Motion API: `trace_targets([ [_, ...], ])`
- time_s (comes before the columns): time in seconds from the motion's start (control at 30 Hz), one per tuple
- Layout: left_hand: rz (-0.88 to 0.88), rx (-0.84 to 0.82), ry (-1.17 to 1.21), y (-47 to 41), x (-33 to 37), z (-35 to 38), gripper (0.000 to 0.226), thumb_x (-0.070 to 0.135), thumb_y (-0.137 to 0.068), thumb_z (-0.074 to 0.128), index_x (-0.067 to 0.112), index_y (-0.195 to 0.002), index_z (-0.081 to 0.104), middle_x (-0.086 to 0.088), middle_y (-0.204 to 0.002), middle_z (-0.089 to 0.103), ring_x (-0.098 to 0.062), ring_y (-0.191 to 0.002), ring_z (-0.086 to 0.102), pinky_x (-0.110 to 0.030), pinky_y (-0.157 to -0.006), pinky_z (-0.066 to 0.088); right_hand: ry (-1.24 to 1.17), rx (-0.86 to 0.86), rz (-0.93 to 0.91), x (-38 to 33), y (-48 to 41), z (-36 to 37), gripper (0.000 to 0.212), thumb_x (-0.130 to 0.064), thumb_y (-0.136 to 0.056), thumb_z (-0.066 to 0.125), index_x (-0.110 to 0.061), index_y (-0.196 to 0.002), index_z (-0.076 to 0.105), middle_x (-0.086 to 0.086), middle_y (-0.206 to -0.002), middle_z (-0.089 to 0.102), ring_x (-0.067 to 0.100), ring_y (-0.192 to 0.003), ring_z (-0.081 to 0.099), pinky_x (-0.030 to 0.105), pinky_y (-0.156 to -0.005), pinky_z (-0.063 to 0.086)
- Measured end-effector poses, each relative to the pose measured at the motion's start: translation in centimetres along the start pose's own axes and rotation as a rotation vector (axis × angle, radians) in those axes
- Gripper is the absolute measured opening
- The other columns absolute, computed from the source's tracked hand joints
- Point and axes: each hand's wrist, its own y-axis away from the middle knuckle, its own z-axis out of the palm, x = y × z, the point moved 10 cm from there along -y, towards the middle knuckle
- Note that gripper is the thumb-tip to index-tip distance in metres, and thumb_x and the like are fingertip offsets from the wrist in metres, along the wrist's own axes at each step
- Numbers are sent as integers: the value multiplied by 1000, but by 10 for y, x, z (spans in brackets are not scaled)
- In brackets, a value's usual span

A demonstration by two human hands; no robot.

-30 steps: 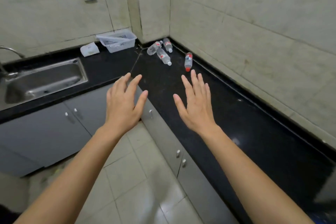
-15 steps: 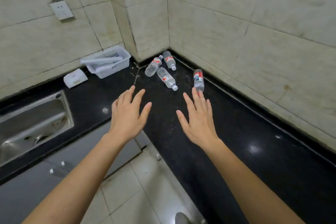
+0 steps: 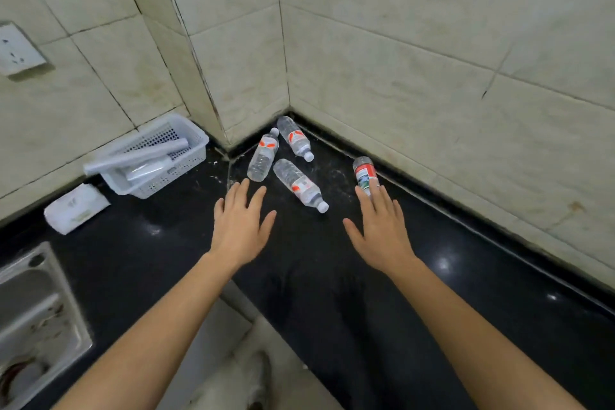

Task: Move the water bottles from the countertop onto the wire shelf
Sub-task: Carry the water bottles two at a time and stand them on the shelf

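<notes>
Water bottles (image 3: pixel 263 156), four in all, lie on their sides on the black tabletop (image 3: pixel 332 293). Three clear ones are clustered at the foot of the wall corner (image 3: pixel 288 103), and a red-labelled bottle (image 3: pixel 364 173) lies farther out from that corner, just beside the right-hand wall. My left hand (image 3: pixel 241 223) and right hand (image 3: pixel 382 226) hover short of the corner, fingers (image 3: pixel 374 200) straight and spread, holding nothing. My right fingertips overlap the near end of the red-labelled bottle, but I cannot tell whether they touch it. The step in hand, as I judge it, is the first pick-up. It would go best with my right fingers curled round the barrel of the red-labelled bottle, and my left round the nearest clear bottle (image 3: pixel 299 185), whose cap points away from the corner toward me. A grasp across the middle is wise, since these round bodies are likely to roll if nudged endwise. Both walls close off the far side of the corner, so the lift should come up and back toward me. A white basket (image 3: pixel 199 143) stands left of the corner, apart from the bottles. Bare tabletop runs from the corner back to its front edge, which gives room to withdraw. The wire shelf is not in view.
</notes>
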Motion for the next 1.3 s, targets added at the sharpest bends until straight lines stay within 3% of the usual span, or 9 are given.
trace_targets([
  [0.17,57,-91,48,-65,-79,48,59,44,-97,54,14,-148,45,-22,-156,36,-40,-146,31,-60,-111,35,-6,-34,139,-24,-57,58,73,-44,-98,56,-12,-158,29,17,-166,20,37,-152,23,51,-123,21],
  [0.33,119,-219,76,-126,-135,89,61,45,-98,53,13,-149,44,-23,-159,32,-39,-149,27,-60,-113,34,-57,-214,336,-42,-91,127,78,-46,-99,53,-16,-161,16,14,-169,7,34,-155,15,47,-124,21],
  [0.53,145,-363,141,-193,-134,142,63,47,-101,46,21,-156,29,-21,-164,17,-38,-151,15,-59,-116,28,-80,-302,450,-33,-113,173,81,-43,-98,56,-17,-161,12,13,-170,5,31,-156,14,47,-124,20],
  [0.77,45,-481,235,-257,-118,213,76,47,-98,53,31,-160,12,-17,-167,0,-43,-151,9,-58,-120,21,-310,-316,606,-5,-119,226,77,-30,-101,56,-21,-162,11,7,-170,6,30,-155,19,45,-122,29],
  [0.9,24,-475,277,-267,-120,241,74,40,-99,57,33,-160,15,-16,-168,-4,-46,-147,22,-54,-118,28,-260,-242,657,7,-122,229,60,-26,-105,51,-15,-159,26,8,-166,26,30,-147,36,41,-116,35],
  [1.07,11,-402,335,-246,-121,233,70,22,-93,64,29,-156,34,-21,-165,9,-48,-138,37,-52,-112,38,-219,-265,615,16,-125,228,53,-16,-104,47,-15,-156,35,14,-153,44,38,-131,50,42,-106,44],
  [1.2,73,-422,280,-202,-120,224,69,25,-93,64,31,-155,35,-19,-166,7,-48,-136,40,-53,-108,42,-450,-318,629,8,-118,225,47,-28,-107,46,-17,-152,40,16,-142,55,35,-130,53,36,-107,40],
  [1.3,91,-446,266,-175,-124,222,69,25,-92,66,31,-154,36,-18,-165,9,-48,-134,41,-56,-107,44,-690,-240,788,3,-96,227,43,-41,-106,41,-25,-146,47,10,-129,65,36,-121,61,45,-106,46],
])
